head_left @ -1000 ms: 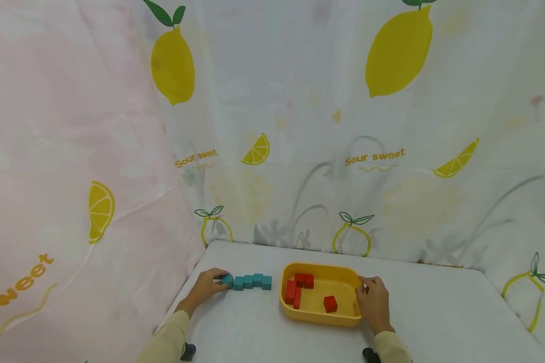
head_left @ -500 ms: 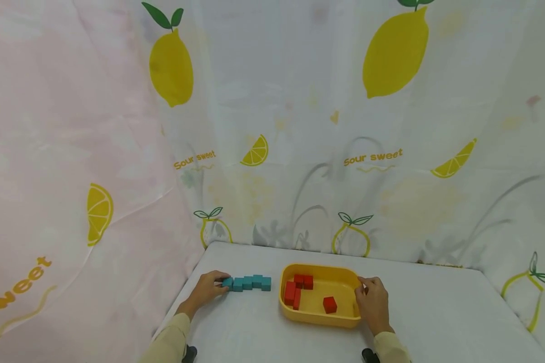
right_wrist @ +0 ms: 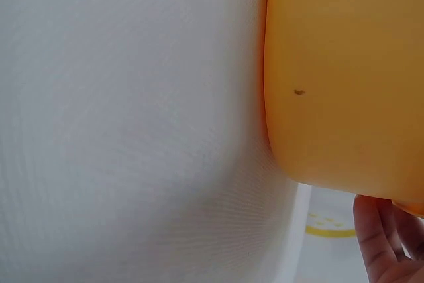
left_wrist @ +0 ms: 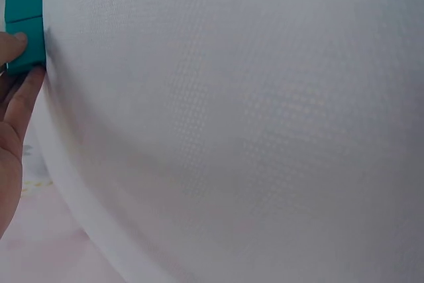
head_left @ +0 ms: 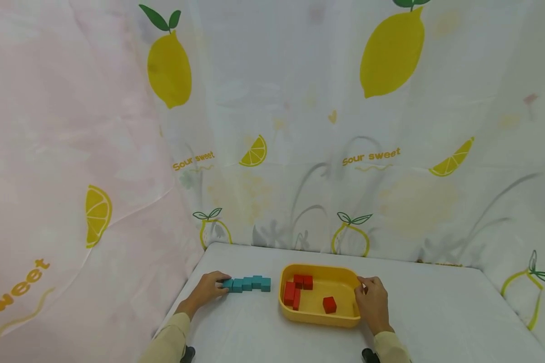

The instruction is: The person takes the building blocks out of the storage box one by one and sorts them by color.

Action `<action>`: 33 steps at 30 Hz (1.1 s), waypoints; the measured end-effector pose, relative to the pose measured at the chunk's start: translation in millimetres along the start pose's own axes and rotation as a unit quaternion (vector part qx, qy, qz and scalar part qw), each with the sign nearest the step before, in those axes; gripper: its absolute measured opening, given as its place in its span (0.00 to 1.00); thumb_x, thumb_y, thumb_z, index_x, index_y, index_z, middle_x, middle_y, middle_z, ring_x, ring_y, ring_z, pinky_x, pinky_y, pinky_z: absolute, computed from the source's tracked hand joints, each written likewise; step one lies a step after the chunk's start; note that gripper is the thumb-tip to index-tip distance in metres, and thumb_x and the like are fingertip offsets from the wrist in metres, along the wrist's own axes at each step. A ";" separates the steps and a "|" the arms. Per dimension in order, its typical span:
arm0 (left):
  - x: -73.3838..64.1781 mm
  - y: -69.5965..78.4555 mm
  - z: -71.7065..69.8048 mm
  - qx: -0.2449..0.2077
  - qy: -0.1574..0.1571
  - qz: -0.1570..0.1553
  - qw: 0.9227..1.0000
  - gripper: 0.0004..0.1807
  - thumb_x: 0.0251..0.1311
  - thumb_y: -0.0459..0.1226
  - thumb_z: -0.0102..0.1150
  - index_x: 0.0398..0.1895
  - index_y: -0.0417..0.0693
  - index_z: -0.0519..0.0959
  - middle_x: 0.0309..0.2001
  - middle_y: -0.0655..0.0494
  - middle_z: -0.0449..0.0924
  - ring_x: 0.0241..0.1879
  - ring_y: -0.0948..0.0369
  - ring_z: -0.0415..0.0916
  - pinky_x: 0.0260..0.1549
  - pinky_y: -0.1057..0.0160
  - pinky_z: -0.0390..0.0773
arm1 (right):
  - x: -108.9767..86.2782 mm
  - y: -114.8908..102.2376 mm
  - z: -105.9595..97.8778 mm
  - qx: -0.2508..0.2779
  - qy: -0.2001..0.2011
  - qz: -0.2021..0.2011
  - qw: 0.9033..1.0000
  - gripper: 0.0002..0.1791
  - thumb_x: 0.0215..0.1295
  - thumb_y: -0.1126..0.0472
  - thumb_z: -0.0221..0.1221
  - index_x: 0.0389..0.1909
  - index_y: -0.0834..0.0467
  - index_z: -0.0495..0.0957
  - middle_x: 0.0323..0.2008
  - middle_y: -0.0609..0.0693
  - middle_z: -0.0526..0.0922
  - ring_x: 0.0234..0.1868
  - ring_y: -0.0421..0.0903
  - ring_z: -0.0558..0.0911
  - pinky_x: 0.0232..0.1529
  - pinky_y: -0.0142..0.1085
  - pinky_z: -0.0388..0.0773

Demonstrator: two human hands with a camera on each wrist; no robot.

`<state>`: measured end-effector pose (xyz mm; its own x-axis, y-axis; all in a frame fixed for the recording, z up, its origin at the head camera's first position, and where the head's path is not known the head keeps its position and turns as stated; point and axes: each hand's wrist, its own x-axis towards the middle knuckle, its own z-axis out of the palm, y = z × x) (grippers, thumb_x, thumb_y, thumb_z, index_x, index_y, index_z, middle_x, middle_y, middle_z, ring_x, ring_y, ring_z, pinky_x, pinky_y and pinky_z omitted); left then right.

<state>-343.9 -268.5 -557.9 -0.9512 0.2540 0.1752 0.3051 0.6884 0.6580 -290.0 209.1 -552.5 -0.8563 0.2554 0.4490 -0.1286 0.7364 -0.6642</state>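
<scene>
A crooked row of teal blocks lies on the white table, left of a yellow tray. At the row's left end my left hand holds the last teal block. The left wrist view shows the thumb on that block's face and a finger at its end, with its neighbour right against it. My right hand grips the tray's right rim; in the right wrist view its fingers are at the tray's outer wall. Inside the tray sit several red blocks, most at the left, and a lone red cube nearer the middle.
The table extends to the right of the tray and in front of it. Lemon-printed curtains hang behind the table and along its left side.
The teal block in my left hand has come down slightly, more level with the row. My right hand stays on the tray rim, and the red blocks have not moved.
</scene>
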 end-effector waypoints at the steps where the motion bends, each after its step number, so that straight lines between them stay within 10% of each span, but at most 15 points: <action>1: 0.1 -0.3 -0.1 0.000 -0.004 -0.001 1.000 0.18 0.52 0.28 0.70 0.49 0.39 0.82 0.46 0.51 0.82 0.49 0.51 0.79 0.49 0.51 0.79 | -0.1 -0.1 -0.1 0.000 0.000 0.000 1.000 0.15 0.58 0.72 0.59 0.47 0.70 0.82 0.35 0.56 0.74 0.32 0.48 0.72 0.31 0.35 0.74; 12: 3.6 1.1 -7.9 -0.001 -0.002 -0.013 1.000 0.43 0.46 0.38 0.77 0.68 0.41 0.68 0.65 0.42 0.68 0.63 0.44 0.67 0.55 0.47 0.75 | 0.3 0.3 2.5 0.003 0.001 -0.003 1.000 0.15 0.58 0.73 0.59 0.47 0.69 0.82 0.35 0.55 0.74 0.32 0.48 0.72 0.31 0.34 0.74; 33: 31.8 67.7 -6.0 -0.002 0.062 0.143 0.988 0.41 0.50 0.41 0.75 0.68 0.43 0.68 0.63 0.48 0.71 0.61 0.50 0.70 0.57 0.49 0.73 | -0.4 -1.7 -1.1 0.004 0.006 -0.001 1.000 0.15 0.57 0.73 0.59 0.46 0.70 0.82 0.34 0.56 0.74 0.32 0.48 0.73 0.32 0.36 0.76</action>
<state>-353.7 -217.9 -503.4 -0.8245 0.3529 0.4424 0.5624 0.5981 0.5709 -288.9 208.5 -550.9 -0.8497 0.2610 0.4581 -0.1352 0.7319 -0.6678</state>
